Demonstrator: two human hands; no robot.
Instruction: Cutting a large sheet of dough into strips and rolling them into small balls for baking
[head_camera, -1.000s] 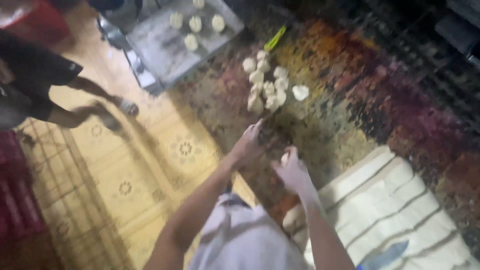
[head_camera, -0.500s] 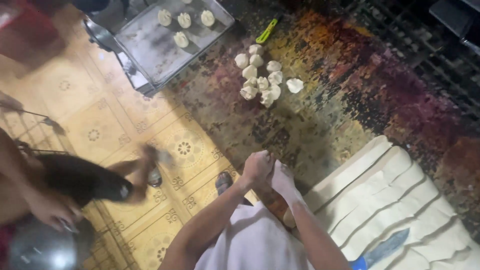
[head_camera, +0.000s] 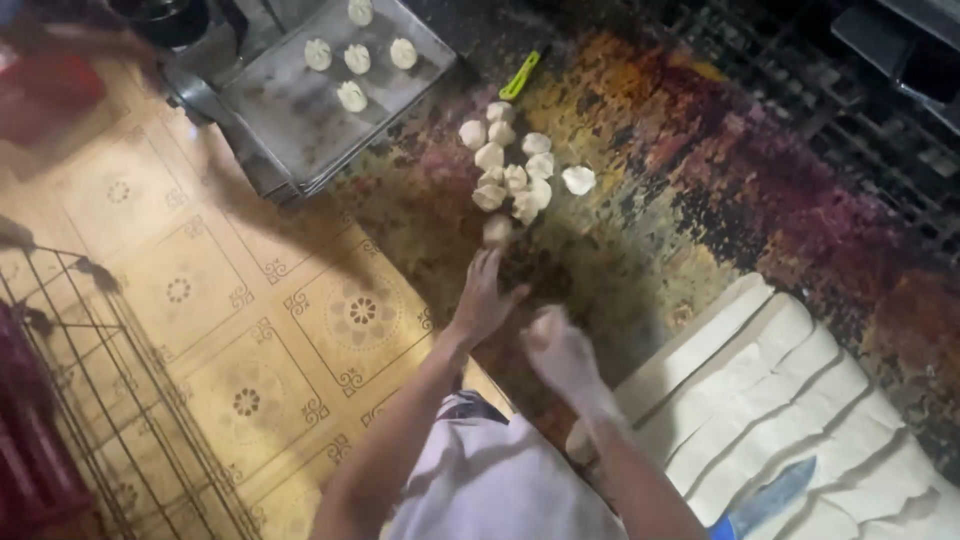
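The left hand (head_camera: 483, 297) reaches forward over the worktop (head_camera: 700, 190), fingers spread and the grip released, just short of a dough ball (head_camera: 497, 229) that lies at the near end of a heap of dough balls (head_camera: 515, 165). The right hand (head_camera: 560, 350) is beside it, blurred and floured; whether its grip is clenched on anything I cannot tell. A green tool (head_camera: 520, 75) lies beyond the heap. Near the worktop's right edge sits a slab of cut dough strips (head_camera: 790, 400) with a knife (head_camera: 775, 495) on it. Past the left edge, a tray (head_camera: 300, 120) carries more shaped pieces.
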